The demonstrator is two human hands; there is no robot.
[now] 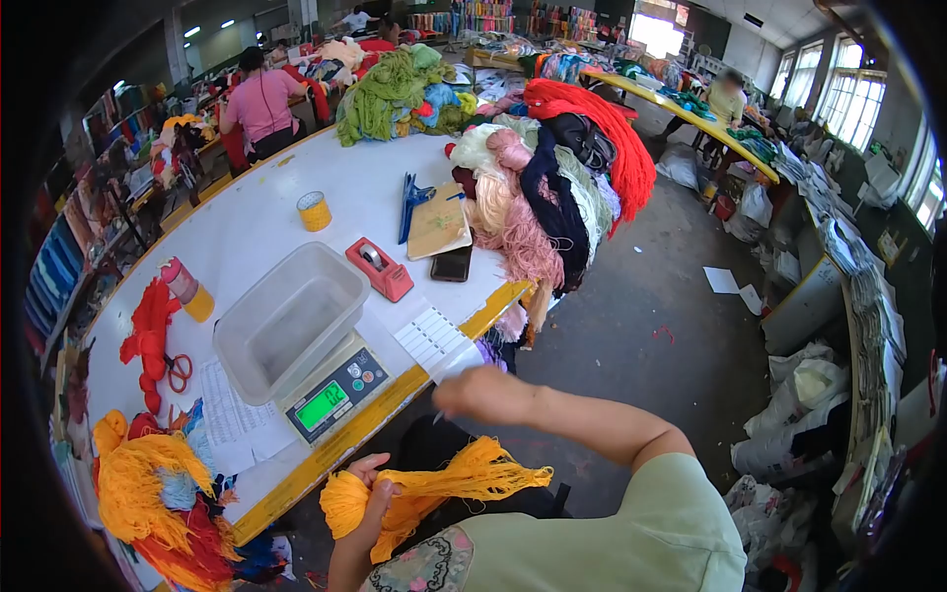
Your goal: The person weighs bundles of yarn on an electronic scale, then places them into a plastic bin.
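Observation:
My left hand (367, 498) is closed around a hank of orange-yellow yarn (483, 472), held low in front of my body. One bunched end sticks out past the fingers and the loose strands trail right. My right hand (480, 397) is raised above the yarn beside the table edge, slightly blurred, with curled fingers; what they hold is hidden. Just behind it, a sheet of white labels (431, 338) lies at the table edge, its near end curling up. A digital scale (330, 400) with a lit green display carries a translucent plastic tub (286, 316) with nothing in it.
On the white table (266, 212) are a red tape dispenser (379, 269), a phone (451, 264), a notepad (439, 222), a tape roll (314, 210), scissors (179, 373) and written sheets (227, 419). Yarn heaps (395, 94) lie around. Other people work farther off.

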